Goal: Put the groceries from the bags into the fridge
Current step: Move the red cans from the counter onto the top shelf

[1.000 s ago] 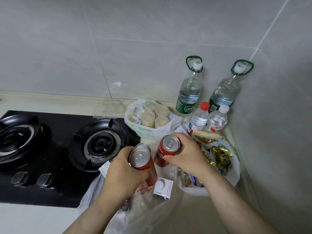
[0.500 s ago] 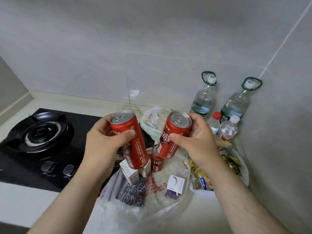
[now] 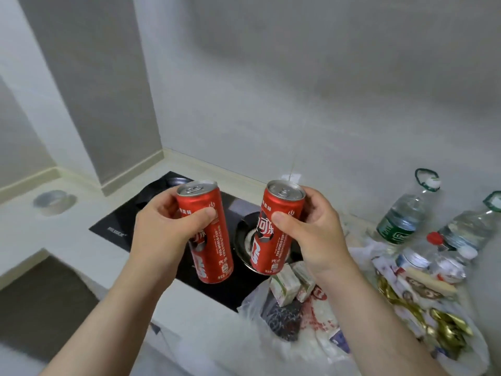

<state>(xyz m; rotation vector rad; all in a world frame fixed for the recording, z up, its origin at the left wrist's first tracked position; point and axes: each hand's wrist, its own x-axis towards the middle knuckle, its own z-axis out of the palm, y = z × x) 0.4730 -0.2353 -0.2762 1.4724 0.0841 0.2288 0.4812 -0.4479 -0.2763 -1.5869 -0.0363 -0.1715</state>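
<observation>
Above the black hob (image 3: 151, 221), left hand (image 3: 162, 234) grips one red can (image 3: 207, 234); right hand (image 3: 314, 234) grips a second red can (image 3: 273, 232), both upright, apart, fingers wrapped round.

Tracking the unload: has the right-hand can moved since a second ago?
Yes. The right hand has lifted its red can up from the plastic bag, leftward over the burner.

left hand (image 3: 160, 234) grips red can (image 3: 208, 240), right hand (image 3: 314, 234) — another can (image 3: 273, 232)
</observation>
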